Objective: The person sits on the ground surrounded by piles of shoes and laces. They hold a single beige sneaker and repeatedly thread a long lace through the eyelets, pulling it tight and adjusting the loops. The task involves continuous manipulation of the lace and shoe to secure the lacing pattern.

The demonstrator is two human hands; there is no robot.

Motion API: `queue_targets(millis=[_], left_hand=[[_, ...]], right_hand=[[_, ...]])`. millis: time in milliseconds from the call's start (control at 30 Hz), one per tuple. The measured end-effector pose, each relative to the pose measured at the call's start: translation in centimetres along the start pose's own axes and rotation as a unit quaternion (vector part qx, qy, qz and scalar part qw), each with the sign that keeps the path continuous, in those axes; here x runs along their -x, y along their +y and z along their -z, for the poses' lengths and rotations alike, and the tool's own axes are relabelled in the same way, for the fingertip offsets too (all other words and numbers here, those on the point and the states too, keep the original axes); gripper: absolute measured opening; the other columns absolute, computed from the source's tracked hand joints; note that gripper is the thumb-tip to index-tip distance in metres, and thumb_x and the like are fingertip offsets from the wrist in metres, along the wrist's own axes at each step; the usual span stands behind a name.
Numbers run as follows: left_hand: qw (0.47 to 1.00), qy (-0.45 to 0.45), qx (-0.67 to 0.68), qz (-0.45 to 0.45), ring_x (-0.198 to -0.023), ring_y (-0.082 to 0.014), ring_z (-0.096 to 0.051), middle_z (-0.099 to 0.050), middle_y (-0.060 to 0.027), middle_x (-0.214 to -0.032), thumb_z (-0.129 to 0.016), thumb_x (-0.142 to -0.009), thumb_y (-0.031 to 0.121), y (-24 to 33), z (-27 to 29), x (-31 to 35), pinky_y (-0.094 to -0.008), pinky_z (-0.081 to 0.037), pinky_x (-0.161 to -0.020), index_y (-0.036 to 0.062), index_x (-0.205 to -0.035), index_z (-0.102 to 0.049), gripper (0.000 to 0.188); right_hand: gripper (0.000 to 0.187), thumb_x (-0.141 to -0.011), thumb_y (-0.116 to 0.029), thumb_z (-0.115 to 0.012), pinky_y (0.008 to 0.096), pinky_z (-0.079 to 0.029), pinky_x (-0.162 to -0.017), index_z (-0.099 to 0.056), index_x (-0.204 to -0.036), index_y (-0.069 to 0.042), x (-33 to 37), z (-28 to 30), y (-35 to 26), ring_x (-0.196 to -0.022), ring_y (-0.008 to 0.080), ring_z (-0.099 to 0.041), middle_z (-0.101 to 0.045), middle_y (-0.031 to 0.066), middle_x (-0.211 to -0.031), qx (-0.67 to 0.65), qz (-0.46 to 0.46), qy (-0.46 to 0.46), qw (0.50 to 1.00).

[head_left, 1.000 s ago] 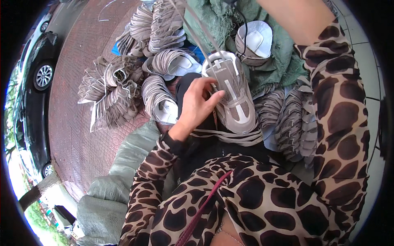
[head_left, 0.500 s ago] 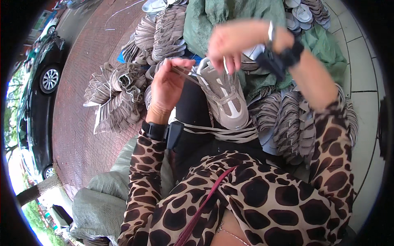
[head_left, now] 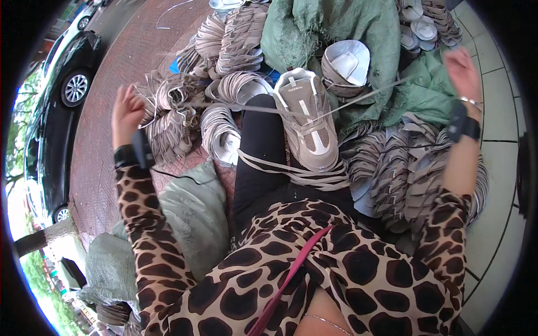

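Both lace ends drawn out wide from the upper

Half a second ago your hands were close in over the taupe sneaker upper; now they stand well apart, one out to each side. Between them the lace spreads in two nearly straight strands that meet at the middle of the upper's front, so the slack looks largely taken out of both sides. The upper itself stays over your lap, just right of your black-clad left thigh, toe toward you, above a bundle of loose pale laces.

Your left hand is raised with its fingers curled in, little or no gap showing, and its strand runs straight toward them. Your right hand, lifted out over the green sack's edge, is blurred; its fingers look bent in rather than spread, and the other strand points right at them. The tautness suggests that each hand has a lace end pinched, though the far end of each strand fades, so you can't see the exact grip.

Nested uppers lie just beside your left hand; more stacked uppers sit below your right hand, beside your lap.
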State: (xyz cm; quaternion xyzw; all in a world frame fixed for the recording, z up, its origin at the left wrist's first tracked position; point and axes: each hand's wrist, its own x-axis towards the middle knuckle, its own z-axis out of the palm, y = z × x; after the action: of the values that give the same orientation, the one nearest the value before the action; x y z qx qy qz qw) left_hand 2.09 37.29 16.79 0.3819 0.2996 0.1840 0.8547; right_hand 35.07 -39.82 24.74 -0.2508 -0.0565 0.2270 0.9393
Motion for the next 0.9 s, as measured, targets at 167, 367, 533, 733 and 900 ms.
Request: queue_targets(millis=[167,367,533,733,900], left_hand=[[0.882,0.120,-0.437,-0.133,-0.078,-0.0242,-0.053,-0.048,-0.0039,-0.084,-0.053,-0.091,0.027,10.4,21.3,3.2,-0.0321,-0.046,-0.074,0.0063,-0.114,-0.055,0.031],[0.361,0.253,-0.896,-0.048,-0.057,-0.0374,-0.060,-0.068,-0.0182,-0.083,-0.046,-0.096,0.024,13.1,28.0,10.5,-0.0431,-0.050,-0.066,0.0066,-0.106,-0.069,0.030],[0.917,0.383,-0.104,-0.037,-0.052,-0.0131,-0.042,-0.060,-0.0024,-0.079,-0.050,-0.099,0.014,6.6,22.4,7.3,-0.0271,-0.037,-0.050,0.0070,-0.106,-0.056,0.012],[0.952,-0.004,-0.307,-0.017,-0.048,-0.0015,-0.034,-0.038,0.0087,-0.061,-0.057,-0.092,0.013,-11.8,2.7,6.5,-0.0207,-0.024,-0.042,0.0074,-0.117,-0.067,0.027],[0.840,-0.202,-0.485,-0.135,-0.068,-0.0056,-0.055,-0.065,0.0014,-0.078,-0.063,-0.095,0.020,-23.1,-10.8,10.4,-0.0215,-0.045,-0.060,-0.0015,-0.104,-0.070,0.024]], right_hand=[[0.006,-0.098,-0.006,-0.053,0.0306,-0.048,-0.080,-0.054,-0.096,-0.001,10.1,8.7,-20.6,-0.075,0.0163,-0.055,-0.055,0.0055,-0.081,0.445,0.187,0.298,0.824],[0.034,-0.096,-0.009,-0.056,0.0233,-0.048,-0.083,-0.055,-0.128,0.004,23.8,12.9,-33.4,-0.089,0.0104,-0.059,-0.063,0.0053,-0.113,0.578,0.166,0.420,0.679],[0.038,-0.096,-0.014,-0.056,0.0199,-0.045,-0.077,-0.056,-0.131,0.002,21.2,11.6,-25.6,-0.088,0.0062,-0.057,-0.061,0.0028,-0.121,0.427,0.155,0.295,0.841],[0.025,-0.096,-0.021,-0.055,0.0191,-0.033,-0.057,-0.071,-0.112,-0.010,12.4,4.9,9.1,-0.065,0.0022,-0.038,-0.054,-0.0093,-0.085,0.702,0.043,0.075,0.707],[0.016,-0.091,-0.016,-0.064,0.0220,-0.041,-0.059,-0.072,-0.098,-0.004,9.1,-0.9,26.3,-0.064,0.0028,-0.047,-0.060,-0.0051,-0.072,0.639,-0.132,-0.031,0.757]])
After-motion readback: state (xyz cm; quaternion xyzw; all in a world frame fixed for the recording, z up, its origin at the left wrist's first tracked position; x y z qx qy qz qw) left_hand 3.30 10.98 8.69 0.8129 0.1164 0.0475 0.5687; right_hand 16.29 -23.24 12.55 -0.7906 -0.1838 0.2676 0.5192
